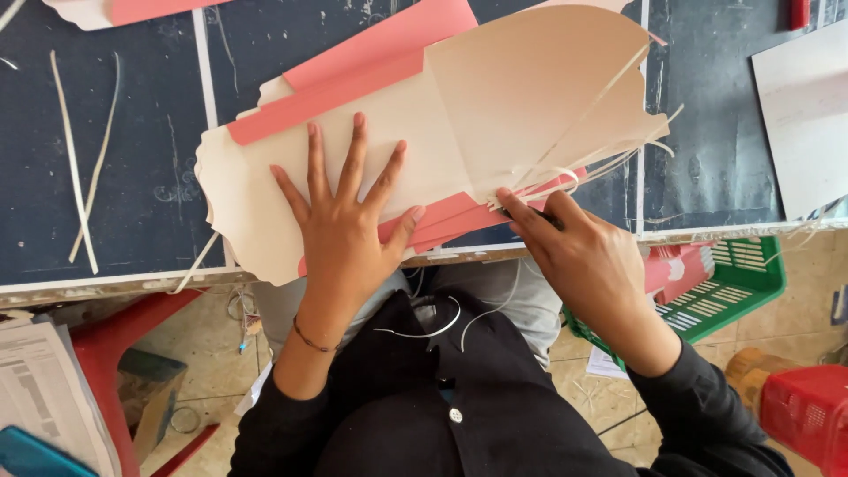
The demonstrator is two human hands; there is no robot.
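On a dark cutting surface [132, 177], a thin cream and pink card sheet [495, 97] with wavy edges lay flat, overhanging the near edge; it looked light, bendable and easily creased, best held by pressing flat on its broad middle. The left hand [340, 225] pressed there with fingers [355, 146] spread apart, while the right hand [574, 252], fingers together, pinched a dark slim tool [541, 215] at the sheet's lower edge. Loose cut strips [79, 159] lay alongside, and a green basket [733, 283] sat below.
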